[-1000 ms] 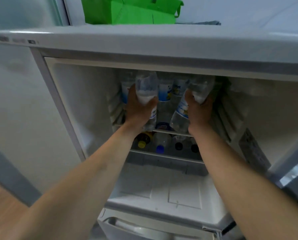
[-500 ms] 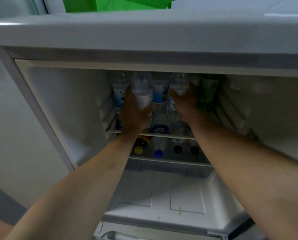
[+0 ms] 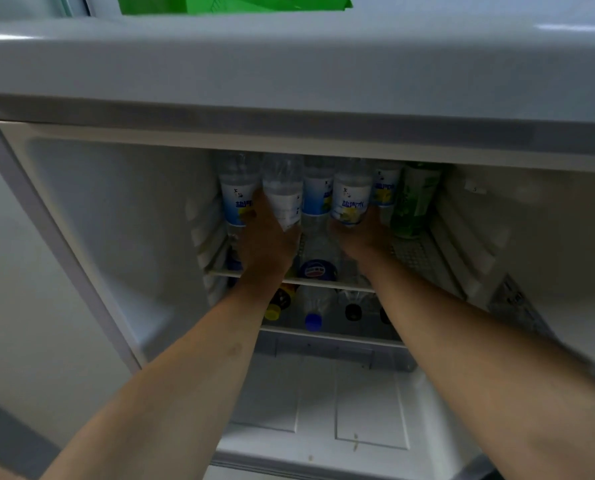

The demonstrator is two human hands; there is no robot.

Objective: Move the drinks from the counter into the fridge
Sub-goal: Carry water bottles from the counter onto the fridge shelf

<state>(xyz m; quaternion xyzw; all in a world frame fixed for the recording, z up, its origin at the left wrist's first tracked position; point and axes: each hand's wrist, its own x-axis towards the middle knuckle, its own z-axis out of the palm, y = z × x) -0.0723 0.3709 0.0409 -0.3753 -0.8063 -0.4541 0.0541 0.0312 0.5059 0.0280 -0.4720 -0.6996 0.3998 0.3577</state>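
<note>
Both arms reach deep into the open fridge [image 3: 109, 237], to its upper wire shelf [image 3: 323, 283], where a row of drinks stands upright against the back. The left hand [image 3: 267, 244] wraps around the lower body of a clear bottle with a pale label [image 3: 282, 195], thumb on the right side of it and the fingers curled out of sight behind, so the bottle is held while it stands in the row. The right hand [image 3: 360, 233] cups the base of a bottle with a blue-and-yellow label [image 3: 351, 199], its fingers curled under and around the bottom edge (how firmly it grips I cannot tell, since the fingertips are hidden by the bottle). To the left of the held bottles stands another blue-labelled bottle [image 3: 237, 199] close to the fridge's left wall; between the two hands stands one more [image 3: 318, 195], and to the right of the right hand there is a further blue-labelled one [image 3: 388, 188], then a green bottle [image 3: 415, 202] at the end of the row. In front of the middle bottle, a container with a dark blue round lid [image 3: 317, 270] sits at the shelf's front edge. On the shelf below, bottles lie with their caps facing out: a yellow cap [image 3: 273, 312], a blue cap [image 3: 313, 322] and a black cap [image 3: 353, 311]. A bright green bag [image 3: 220, 3] rests on top of the fridge.
</note>
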